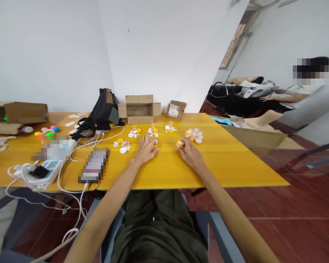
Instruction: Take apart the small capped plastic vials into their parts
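Note:
My right hand (192, 155) pinches a small round orange-and-white plastic piece (180, 144) between thumb and fingers, close to the tabletop. To its left, my left hand (146, 149) reaches over loose white and yellow parts, thumb and fingers apart. A yellow ring (154, 147) shows beside the left thumb, partly covered by the hand. Beyond the hands lie small groups of white discs, yellow rings and clear cups, one with a white disc (131, 135). Behind my right hand, several clear-and-orange pieces (197, 137) sit clustered.
On the yellow table (222, 164), a phone (94, 166) and a white power strip (50, 170) with cables lie at left. A black backpack (102, 109), an open cardboard box (139, 113) and a smaller box (176, 110) stand at the back. Another person sits at far right.

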The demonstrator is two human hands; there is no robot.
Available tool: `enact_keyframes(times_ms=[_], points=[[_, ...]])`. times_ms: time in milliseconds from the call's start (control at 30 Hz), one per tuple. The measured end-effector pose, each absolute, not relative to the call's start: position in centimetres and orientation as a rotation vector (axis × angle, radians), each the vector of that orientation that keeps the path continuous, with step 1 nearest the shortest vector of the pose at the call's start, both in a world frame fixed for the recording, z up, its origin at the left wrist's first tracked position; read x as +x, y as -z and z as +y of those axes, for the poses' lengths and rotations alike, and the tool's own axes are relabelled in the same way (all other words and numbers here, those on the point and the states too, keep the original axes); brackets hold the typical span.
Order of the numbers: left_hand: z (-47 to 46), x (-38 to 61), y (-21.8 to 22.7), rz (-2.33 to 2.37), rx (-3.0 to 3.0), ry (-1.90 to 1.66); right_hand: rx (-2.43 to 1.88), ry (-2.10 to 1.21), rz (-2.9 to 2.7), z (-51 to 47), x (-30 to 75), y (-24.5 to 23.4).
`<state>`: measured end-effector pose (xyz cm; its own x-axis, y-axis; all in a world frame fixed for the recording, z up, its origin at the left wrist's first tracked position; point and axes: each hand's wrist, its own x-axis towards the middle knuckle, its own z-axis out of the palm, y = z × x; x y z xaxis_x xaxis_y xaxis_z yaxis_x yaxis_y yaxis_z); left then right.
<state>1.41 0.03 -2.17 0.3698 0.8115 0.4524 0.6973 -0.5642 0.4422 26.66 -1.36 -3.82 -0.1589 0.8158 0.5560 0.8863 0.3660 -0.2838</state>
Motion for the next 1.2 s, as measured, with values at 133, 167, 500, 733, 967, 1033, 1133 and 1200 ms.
enact_keyframes(times_ms=[133, 167, 500, 733, 967, 1033, 1133, 1200], points=[[-0.2, 1.5, 1.8, 1.356, 2.473, -1.001, -1.433, 0.124, -1.965, -1.6, 26.6, 3.8], [-0.4, 1.7, 1.6, 1.350, 2.483, -1.014, -1.424, 0.117, -1.953, -1.6, 26.6, 3.8], [-3.2, 5.2, 1.1, 1.006, 2.590, -0.969, -1.294, -0.035, -2.075, -3.0, 24.1, 4.0], [-2.9, 5.1, 1.4, 1.014, 2.461, -0.904, -1.195, -0.160, -2.038, -3.5, 23.6, 3.3], [-2.9, 4.9, 1.4, 1.055, 2.380, -0.888, -1.124, -0.759, -1.773, -2.8, 24.2, 3.2], [-2.9, 4.8, 1.4, 1.026, 2.380, -0.879, -1.089, -0.917, -1.670, -2.6, 24.4, 3.2], [-2.9, 4.7, 1.4, 0.993, 2.380, -0.881, -1.074, -1.060, -1.562, -2.4, 24.6, 3.2], [-3.0, 4.7, 1.3, 0.989, 2.375, -0.876, -1.087, -1.111, -1.524, -2.4, 24.6, 3.2]])
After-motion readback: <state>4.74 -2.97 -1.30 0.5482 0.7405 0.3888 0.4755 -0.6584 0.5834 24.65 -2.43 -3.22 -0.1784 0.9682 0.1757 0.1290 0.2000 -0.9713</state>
